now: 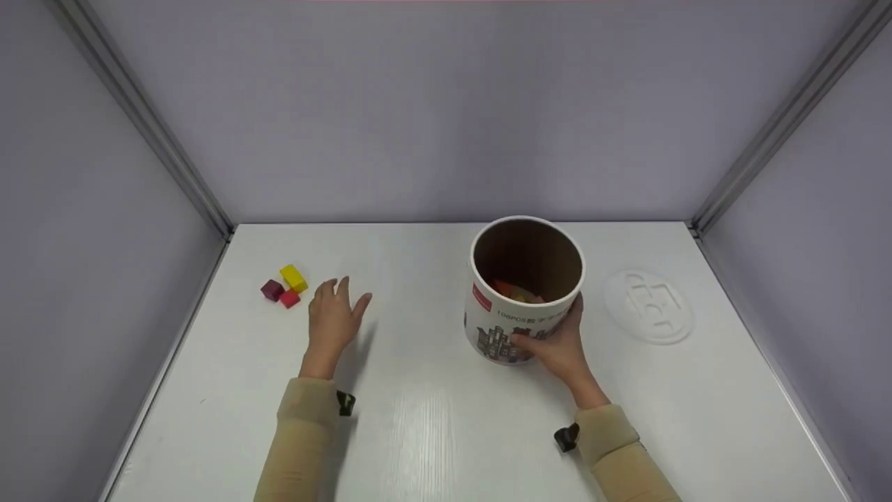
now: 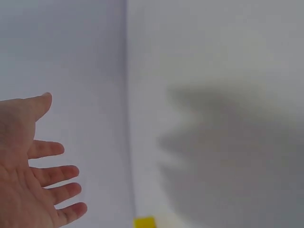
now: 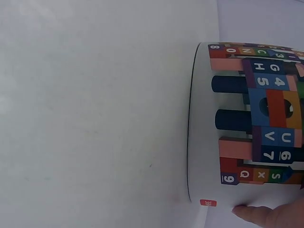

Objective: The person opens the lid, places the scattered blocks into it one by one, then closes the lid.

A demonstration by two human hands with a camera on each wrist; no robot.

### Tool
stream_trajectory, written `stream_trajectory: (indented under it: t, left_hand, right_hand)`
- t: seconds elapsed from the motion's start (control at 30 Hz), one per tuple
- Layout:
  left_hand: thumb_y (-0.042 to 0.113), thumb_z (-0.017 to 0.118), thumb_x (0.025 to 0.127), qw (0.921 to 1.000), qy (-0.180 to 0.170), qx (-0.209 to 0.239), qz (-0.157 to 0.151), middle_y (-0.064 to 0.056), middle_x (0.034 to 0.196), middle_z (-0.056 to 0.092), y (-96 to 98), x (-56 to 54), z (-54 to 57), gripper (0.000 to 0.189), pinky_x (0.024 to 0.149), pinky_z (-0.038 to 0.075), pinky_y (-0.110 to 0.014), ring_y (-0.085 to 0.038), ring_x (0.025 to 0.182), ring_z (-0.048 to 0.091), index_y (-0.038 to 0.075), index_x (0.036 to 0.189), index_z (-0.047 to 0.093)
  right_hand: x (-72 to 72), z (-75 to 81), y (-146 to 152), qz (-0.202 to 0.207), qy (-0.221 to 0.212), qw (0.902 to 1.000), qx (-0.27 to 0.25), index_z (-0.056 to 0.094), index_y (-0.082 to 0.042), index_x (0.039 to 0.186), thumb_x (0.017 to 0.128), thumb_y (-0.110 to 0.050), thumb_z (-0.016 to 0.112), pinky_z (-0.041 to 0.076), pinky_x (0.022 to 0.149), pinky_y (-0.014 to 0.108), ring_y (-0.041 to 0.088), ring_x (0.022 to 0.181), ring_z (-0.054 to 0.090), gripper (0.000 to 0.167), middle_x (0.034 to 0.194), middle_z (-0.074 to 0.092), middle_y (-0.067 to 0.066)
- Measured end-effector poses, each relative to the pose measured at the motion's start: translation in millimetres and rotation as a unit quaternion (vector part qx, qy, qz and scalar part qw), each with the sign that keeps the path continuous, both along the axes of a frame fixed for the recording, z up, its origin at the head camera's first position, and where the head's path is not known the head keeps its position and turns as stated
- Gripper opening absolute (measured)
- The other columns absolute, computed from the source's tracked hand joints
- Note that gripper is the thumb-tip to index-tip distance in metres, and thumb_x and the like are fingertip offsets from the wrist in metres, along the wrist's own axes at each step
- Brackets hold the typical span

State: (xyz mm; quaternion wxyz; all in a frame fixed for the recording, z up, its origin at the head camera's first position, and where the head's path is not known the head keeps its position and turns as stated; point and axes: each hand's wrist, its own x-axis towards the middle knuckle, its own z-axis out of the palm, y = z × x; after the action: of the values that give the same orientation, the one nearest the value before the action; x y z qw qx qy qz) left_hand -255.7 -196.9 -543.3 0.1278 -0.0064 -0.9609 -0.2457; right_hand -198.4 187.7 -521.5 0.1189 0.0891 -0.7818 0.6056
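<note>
My right hand (image 1: 561, 345) grips the side of a white cylindrical tub (image 1: 481, 328), its thumb across the printed front. The tub has no lid on and leans slightly; colourful blocks (image 1: 512, 289) lie at its bottom. In the right wrist view the tub's printed wall (image 3: 204, 118) shows, with a fingertip against it. My left hand (image 1: 333, 317) hovers over the table with fingers spread and nothing in them. Just left of it sit a yellow block (image 1: 294, 277), a red block (image 1: 289, 298) and a dark purple block (image 1: 272, 290), close together.
A clear round lid (image 1: 649, 307) lies flat on the white table (image 1: 418, 418), right of the tub. Grey panels (image 1: 446, 111) enclose the table at the back and both sides.
</note>
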Motion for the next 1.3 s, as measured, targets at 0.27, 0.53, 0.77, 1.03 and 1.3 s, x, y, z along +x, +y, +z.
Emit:
stream_trajectory:
  t: [0.27, 0.53, 0.77, 1.03, 1.3]
  left_hand:
    - [0.039, 0.054, 0.1, 0.9923, -0.112, -0.02, 0.05, -0.041, 0.133, 0.038, -31.8, -3.2, -15.6, 0.072, 0.096, 0.039, -0.064, -0.052, 0.121, 0.042, -0.019, 0.138, 0.037]
    - [0.035, 0.049, 0.102, 0.9753, -0.205, -0.027, 0.077, -0.04, 0.141, 0.026, -53.6, -8.5, -17.0, 0.073, 0.1, 0.029, -0.07, -0.054, 0.132, 0.026, -0.02, 0.143, 0.023]
    - [0.03, 0.042, 0.104, 0.969, -0.237, -0.017, 0.068, -0.04, 0.15, 0.013, -64.9, -6.1, -25.1, 0.07, 0.107, 0.012, -0.071, -0.055, 0.139, 0.011, -0.018, 0.147, 0.013]
    - [0.014, 0.042, 0.104, 0.9763, -0.204, -0.047, 0.056, -0.041, 0.133, 0.03, -69.9, -4.6, -31.3, 0.054, 0.106, 0.022, -0.068, -0.053, 0.128, 0.029, -0.027, 0.136, 0.028]
    - [-0.012, 0.042, 0.096, 0.9805, -0.168, -0.095, 0.037, -0.039, 0.11, 0.041, -68.5, -0.6, -23.5, 0.02, 0.084, 0.044, -0.062, -0.05, 0.1, 0.044, -0.02, 0.104, 0.058]
  right_hand:
    - [1.9, 0.5, -0.9, -0.007, -0.013, 0.9999, 0.005, -0.006, -0.012, 0.154, 0.064, -0.011, 0.093, 0.013, 0.117, 0.047, 0.037, 0.141, 0.024, 0.134, 0.153, 0.019, 0.022]
    - [2.0, 1.9, -2.2, 0.003, -0.017, 0.9998, -0.008, -0.009, -0.012, 0.154, 0.065, -0.011, 0.093, 0.013, 0.117, 0.046, 0.038, 0.141, 0.024, 0.135, 0.152, 0.02, 0.023]
    - [1.8, 1.5, -4.5, 0.004, -0.019, 0.9998, -0.009, -0.008, -0.011, 0.153, 0.065, -0.01, 0.093, 0.012, 0.118, 0.046, 0.037, 0.141, 0.023, 0.134, 0.153, 0.02, 0.023]
    - [1.9, 0.7, -5.1, 0.005, -0.012, 0.9999, -0.008, -0.007, -0.011, 0.153, 0.064, -0.008, 0.093, 0.012, 0.118, 0.045, 0.038, 0.141, 0.025, 0.134, 0.152, 0.02, 0.023]
    - [-7.7, -18.8, 1.0, -0.002, -0.011, 0.9999, -0.009, -0.01, -0.02, 0.154, 0.063, -0.01, 0.094, 0.014, 0.117, 0.045, 0.033, 0.141, 0.025, 0.139, 0.153, 0.021, 0.017]
